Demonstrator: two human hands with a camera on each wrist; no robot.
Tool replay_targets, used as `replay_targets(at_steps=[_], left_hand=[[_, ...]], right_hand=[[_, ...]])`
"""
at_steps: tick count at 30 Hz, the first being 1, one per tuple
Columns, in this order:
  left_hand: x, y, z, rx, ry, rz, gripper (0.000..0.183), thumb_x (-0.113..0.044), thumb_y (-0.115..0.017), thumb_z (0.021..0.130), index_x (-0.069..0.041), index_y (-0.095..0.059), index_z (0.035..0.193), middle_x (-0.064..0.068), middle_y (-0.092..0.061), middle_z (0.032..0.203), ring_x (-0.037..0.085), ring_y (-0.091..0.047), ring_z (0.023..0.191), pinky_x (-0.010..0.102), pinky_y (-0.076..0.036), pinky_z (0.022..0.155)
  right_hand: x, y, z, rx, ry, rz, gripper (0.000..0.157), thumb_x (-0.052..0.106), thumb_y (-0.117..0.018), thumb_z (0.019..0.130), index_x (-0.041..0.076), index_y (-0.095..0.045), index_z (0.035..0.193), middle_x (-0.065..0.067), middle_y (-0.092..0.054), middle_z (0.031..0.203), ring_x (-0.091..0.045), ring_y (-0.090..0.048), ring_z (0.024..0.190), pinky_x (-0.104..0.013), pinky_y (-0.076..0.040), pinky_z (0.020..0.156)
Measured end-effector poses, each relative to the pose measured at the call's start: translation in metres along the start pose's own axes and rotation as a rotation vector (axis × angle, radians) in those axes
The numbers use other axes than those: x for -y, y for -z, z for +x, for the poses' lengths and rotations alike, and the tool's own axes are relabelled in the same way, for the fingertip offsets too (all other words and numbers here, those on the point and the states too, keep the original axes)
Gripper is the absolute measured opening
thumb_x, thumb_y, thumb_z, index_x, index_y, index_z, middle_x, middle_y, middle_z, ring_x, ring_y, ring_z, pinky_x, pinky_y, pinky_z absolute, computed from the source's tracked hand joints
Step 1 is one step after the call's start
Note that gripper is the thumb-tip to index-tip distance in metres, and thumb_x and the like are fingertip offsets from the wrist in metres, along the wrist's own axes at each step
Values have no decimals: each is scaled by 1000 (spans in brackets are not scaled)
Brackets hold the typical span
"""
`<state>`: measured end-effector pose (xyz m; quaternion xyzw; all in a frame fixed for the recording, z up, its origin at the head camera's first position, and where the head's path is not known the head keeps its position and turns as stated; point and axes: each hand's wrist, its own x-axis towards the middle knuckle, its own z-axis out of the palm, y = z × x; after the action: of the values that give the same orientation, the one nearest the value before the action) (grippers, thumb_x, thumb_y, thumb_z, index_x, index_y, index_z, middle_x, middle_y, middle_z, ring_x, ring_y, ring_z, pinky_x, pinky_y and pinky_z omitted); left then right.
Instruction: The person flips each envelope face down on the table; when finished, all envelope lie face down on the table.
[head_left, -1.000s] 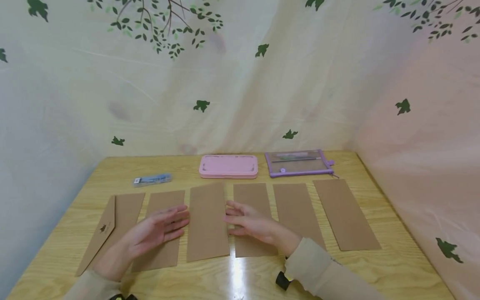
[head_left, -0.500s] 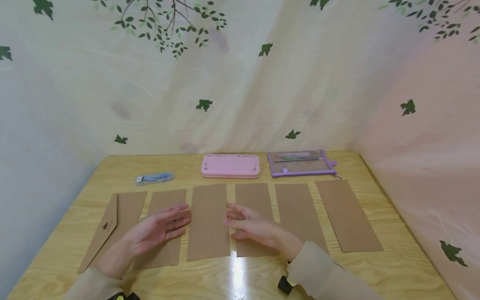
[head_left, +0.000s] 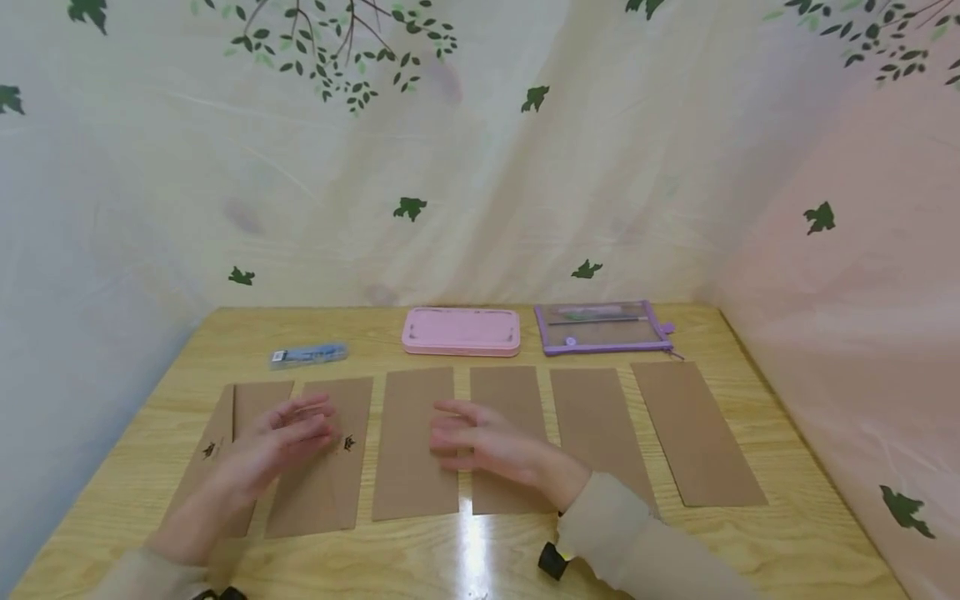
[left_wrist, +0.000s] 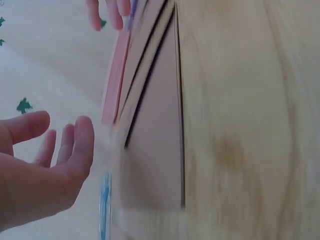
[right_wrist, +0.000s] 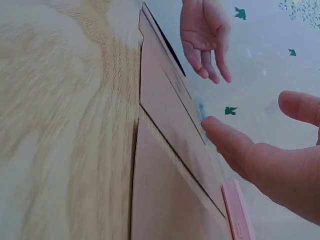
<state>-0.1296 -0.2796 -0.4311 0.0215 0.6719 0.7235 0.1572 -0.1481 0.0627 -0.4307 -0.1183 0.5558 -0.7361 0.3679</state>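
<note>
Fingers stand loosely spread, clasping only air, on both the left hand, at lower left, and the right hand, at lower centre; both are raised above the table. A pale cloth backdrop printed with green leaves fills the upper half of the frame and both sides. Against it lies a yellowish wood-grain table, with open room along the bottom of the frame and toward its right edge. Six flat brown paper envelopes cross the middle in a row, narrow strips of wood between their long edges; the rightmost slants most. Behind them, a see-through purple-edged zip pouch lies right of centre, a pink rounded rectangular case near centre, and a small blue-and-clear plastic packet at left, spaced apart.

Compared with half a second ago, the left hand has moved left, uncovering a small black print on the second envelope from the left; the right hand's fingertips now overlap the third envelope's right edge.
</note>
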Motion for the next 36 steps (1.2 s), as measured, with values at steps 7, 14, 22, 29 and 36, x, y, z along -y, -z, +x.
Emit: replay_targets(at_steps=[7, 14, 22, 29, 36], left_hand=[[1, 36, -3, -167, -67, 338, 58, -12, -60, 103, 11, -33, 149, 28, -52, 135, 7, -66, 104, 24, -57, 87], [6, 53, 0, -116, -25, 425, 56, -8, -58, 104, 19, -32, 145, 44, -43, 138, 5, -65, 98, 27, -59, 84], [6, 57, 5, -71, 72, 324, 60, -12, -56, 105, 21, -27, 146, 30, -57, 134, 5, -66, 101, 30, -58, 89], [7, 54, 4, -87, 88, 311, 61, -13, -56, 105, 21, -27, 147, 24, -60, 133, 2, -65, 101, 27, -57, 89], [7, 51, 1, -113, 116, 326, 64, -17, -58, 105, 19, -26, 149, 29, -54, 138, 1, -63, 103, 27, -56, 90]], right_hand=[[-4, -23, 33, -28, 8, 81, 64, 1, -53, 102, -3, -23, 158, -31, -35, 153, -45, -42, 138, -53, -41, 110], [-8, -43, 60, -74, 11, 132, 65, 2, -55, 100, -3, -24, 158, -31, -37, 152, -43, -38, 140, -56, -41, 109], [-8, -55, 69, -104, -26, 104, 68, 6, -61, 99, -1, -26, 158, -30, -34, 154, -45, -30, 145, -61, -41, 108], [-7, -58, 65, -107, -27, 83, 69, 7, -61, 99, -1, -26, 158, -26, -30, 159, -41, -26, 148, -63, -30, 114], [-9, -59, 64, -114, -23, 44, 72, 11, -63, 99, 0, -25, 159, -22, -25, 162, -38, -25, 149, -61, -26, 117]])
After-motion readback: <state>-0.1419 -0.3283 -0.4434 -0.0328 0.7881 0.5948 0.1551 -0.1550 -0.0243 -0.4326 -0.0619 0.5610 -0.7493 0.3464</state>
